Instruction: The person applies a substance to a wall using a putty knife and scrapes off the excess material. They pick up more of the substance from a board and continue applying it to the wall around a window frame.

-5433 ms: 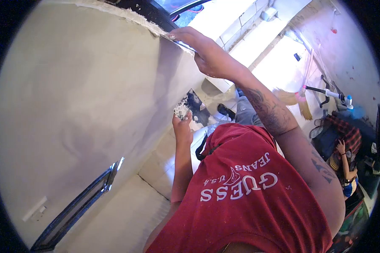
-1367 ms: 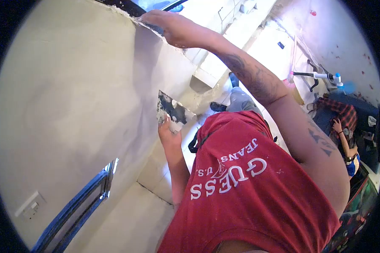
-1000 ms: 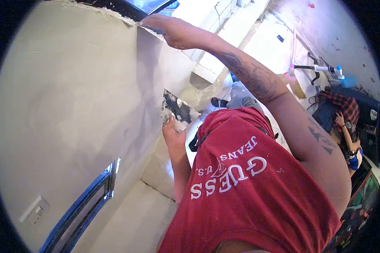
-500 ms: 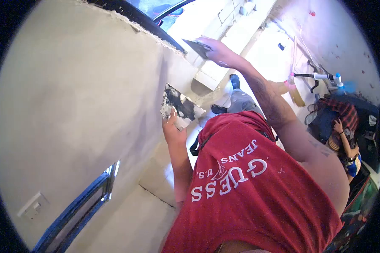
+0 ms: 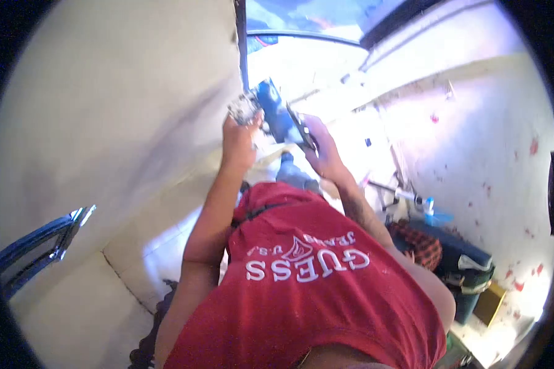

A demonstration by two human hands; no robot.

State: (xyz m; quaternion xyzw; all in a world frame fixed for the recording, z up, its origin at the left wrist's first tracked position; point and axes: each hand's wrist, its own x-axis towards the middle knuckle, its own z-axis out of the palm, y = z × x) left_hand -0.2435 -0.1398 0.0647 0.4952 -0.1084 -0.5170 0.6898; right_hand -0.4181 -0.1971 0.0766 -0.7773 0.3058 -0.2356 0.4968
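My left hand grips a flat, dark plaster board by its near left side. A lump of pale plaster lies on the board next to my thumb. Closed round a broad putty knife, my right hand is at the board's right side. The knife's blade stands on edge against or very near the board; glare hides whether they touch. Both hands are out in front of my red shirt, by the end of the smooth wall.
A plastered wall runs along my left, with a dark metal-edged frame low on it. A bright doorway lies ahead. To the right are a red-spotted wall, a checked cloth and a yellow box.
My right hand has come back from the wall's far edge to the board with the putty knife. The board has risen in view, and my view has turned right.
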